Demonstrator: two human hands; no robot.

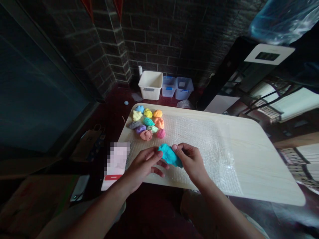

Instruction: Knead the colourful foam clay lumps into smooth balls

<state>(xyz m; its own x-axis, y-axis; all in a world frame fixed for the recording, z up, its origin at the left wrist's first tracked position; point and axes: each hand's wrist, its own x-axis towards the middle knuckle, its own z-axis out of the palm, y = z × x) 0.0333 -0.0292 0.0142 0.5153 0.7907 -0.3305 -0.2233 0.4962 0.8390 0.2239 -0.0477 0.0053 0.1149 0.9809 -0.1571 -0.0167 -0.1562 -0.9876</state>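
A flattened piece of turquoise modelling clay (170,156) is held between both hands above the near part of the table. My left hand (147,162) pinches its left edge between thumb and fingers, with the lower fingers spread beneath. At the other edge, my right hand (190,157) grips the clay, thumb on top and fingers bent behind. Beyond the hands lie several lumps of clay in different colours, among them a pink lump (160,133), a reddish-brown lump (146,135), a teal lump (149,121) and an orange lump (159,122).
Bubble wrap (199,142) covers much of the pale wooden table (256,159). A partly blurred pink-and-red packet (113,177) is at the table's left edge. On the floor behind stand a white bin (151,89) and clear plastic boxes (183,89). A water dispenser (224,73) rises at right.
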